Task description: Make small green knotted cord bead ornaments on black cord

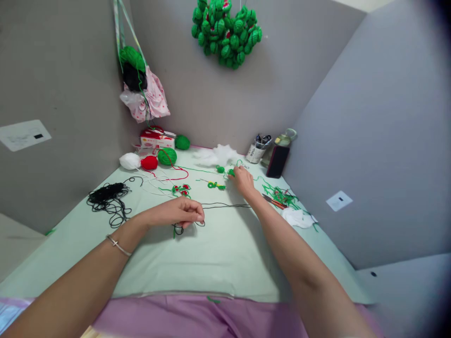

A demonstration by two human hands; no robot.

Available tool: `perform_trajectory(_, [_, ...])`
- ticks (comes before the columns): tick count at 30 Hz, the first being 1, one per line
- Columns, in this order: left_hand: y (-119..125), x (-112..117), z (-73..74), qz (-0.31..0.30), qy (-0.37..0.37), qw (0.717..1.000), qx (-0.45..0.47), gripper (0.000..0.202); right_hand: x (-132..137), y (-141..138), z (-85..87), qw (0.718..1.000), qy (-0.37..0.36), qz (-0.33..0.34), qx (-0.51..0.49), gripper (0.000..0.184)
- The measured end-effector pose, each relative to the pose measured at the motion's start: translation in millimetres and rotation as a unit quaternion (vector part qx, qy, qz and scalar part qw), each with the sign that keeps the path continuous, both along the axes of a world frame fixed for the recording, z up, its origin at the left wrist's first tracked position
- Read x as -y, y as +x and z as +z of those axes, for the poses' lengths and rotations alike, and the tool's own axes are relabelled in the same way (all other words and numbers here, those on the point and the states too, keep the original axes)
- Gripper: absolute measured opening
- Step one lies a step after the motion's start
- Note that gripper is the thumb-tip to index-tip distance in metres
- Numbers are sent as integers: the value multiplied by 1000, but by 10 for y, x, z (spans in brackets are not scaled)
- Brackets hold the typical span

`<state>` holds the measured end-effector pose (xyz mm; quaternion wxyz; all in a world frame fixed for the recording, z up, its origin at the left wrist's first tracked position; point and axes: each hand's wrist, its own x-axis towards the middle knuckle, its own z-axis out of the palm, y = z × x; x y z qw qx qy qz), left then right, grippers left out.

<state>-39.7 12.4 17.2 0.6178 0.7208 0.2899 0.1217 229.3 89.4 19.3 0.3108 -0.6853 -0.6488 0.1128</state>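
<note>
My left hand [185, 212] is closed over the near middle of the table, fingers curled together. Black yarn [179, 230] loops out beneath its fingertips, beside a short green strand. Farther back, my right hand [244, 180] pinches a small green crocheted ball [230, 172], partly hidden by the fingers. A second green ball [220, 169] lies just left of it. Nearby are a yellow-handled crochet hook [213, 183] and a small green looped piece [212, 185]. Red-and-green crocheted pieces [181, 190] rest beyond my left hand. Two black strands [225, 205] run across between my arms.
A black yarn tangle [109, 195] lies left, with white [130, 161], red [149, 163] and green [167, 156] balls behind. White stuffing [218, 155] sits at the back. Orange-handled snips [275, 202], green scraps [282, 195], a phone [278, 161] and a pen cup [255, 152] stand right.
</note>
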Motion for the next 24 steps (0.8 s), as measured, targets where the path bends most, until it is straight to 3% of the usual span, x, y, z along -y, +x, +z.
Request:
perform_trajectory(2, [26,17,12,33,15,999,5,31,178,-185,38,999,-7,41,-4,9])
perform_trajectory(4, [45,30,26,72,37,997,19,31,456,-381,56,990,-37,124,-47,24])
perform_trajectory(6, [59,34,36,107,54,992,45,29,755,-538,46,935,-116,273,-197,33])
perform_trajectory(8, [62,26,35,137,63,986,68,28,978,-622,19,884,-178,330,-280,32])
perform_trajectory(10, [52,2,17,158,64,982,79,27,1067,-626,-3,877,-192,293,-329,29])
perform_trajectory(16, [-38,-98,-69,167,-3,977,130,25,909,-436,23,880,-98,175,-431,26])
perform_trajectory(20, [-53,-110,-49,197,-107,953,202,23,899,-428,22,888,-88,151,-426,25])
perform_trajectory(24, [-16,-100,-31,203,-178,923,273,23,955,-512,-15,913,-80,150,-371,23])
